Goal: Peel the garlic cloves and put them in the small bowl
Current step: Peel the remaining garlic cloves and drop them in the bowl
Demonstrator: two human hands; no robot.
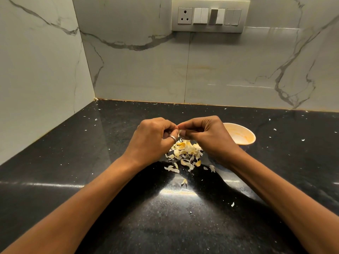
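1. Above the black counter [73, 162], I see both hands raised close together, fingertips meeting over a heap of peels [185, 153].
2. The left hand [154, 138] has its fingers curled and pinches a clove [181, 132]; a smooth metal ring [173, 138] sits on one finger.
3. The right hand [205, 136], also curled, pinches the same clove from the other side.
4. The clove is small and pale, mostly hidden by the fingertips; I cannot tell how much skin it has.
5. The peels are thin, papery, curled flakes, cream to yellow, lying directly below the grip, with stray bits scattered wider.
6. The bowl [251, 132] is small and round, pale with an orange-smeared inside, standing just behind the right hand and partly hidden by it; I cannot tell what it holds.
7. The counter is glossy speckled stone with glare streaks; the wall [146, 70] is pale marble with grey veins and carries a switch panel [210, 15].
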